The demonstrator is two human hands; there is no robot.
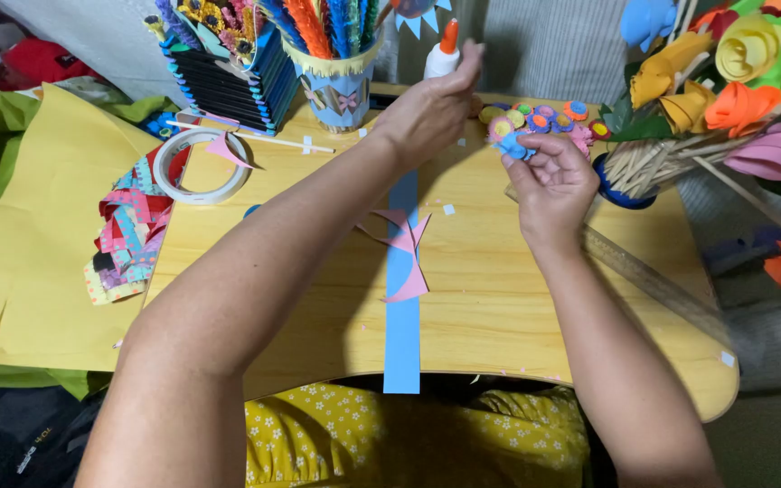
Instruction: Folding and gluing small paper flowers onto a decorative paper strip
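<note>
Pale wood counter (pixel 490 307) carries the craft work, with a long blue paper strip (pixel 401 316) running down its middle and pink paper cut-outs (pixel 406 258) lying across the strip. The left hand (pixel 427 113) reaches over the strip toward the far edge, its grip closed around a white glue bottle (pixel 442 54) with an orange cap. The right hand (pixel 553 185) sits just beside it, its grip pinched narrow on a small blue paper flower (pixel 512 145). Directly behind that flower lies a cluster of little rolled paper discs (pixel 544 117) in mixed colours, crowding the space between the two hands. To the right a blue pot of sticks (pixel 644 163) bearing large paper roses (pixel 743 54) stands close to the right hand, and a clear ruler (pixel 653 280) passes under the right wrist. On the left side a roll of tape (pixel 201 165) rests near folded patterned papers (pixel 128 239), with a decorated cup of paper stems (pixel 336 86) at the back.
</note>
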